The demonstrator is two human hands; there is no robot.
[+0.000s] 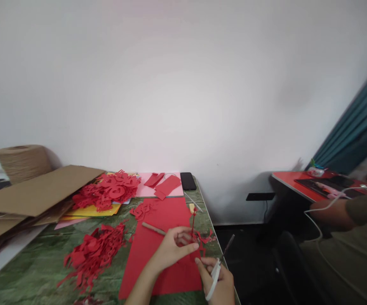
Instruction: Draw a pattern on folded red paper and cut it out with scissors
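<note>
Left hand (172,249) pinching thin red paper cutout (193,226), right hand (218,284) clenching white-handled scissors (214,279), both near edge of desk (24,279). Risk: you tug, fine strands tear; loose grip, scissors drop off edge.

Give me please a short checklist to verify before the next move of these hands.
1. Grip of the right hand on the white-handled scissors: ok, firmly held.
2. Hold of the left hand on the red paper cut-out: ok, it appears pinched in the fingers.
3. The scissor blades apart from the left hand: ok, they point away from it.
4. The red paper sheet under the hands: ok, lying flat on the table.
5. Sharpness of the scissor blades: cannot tell.
</note>
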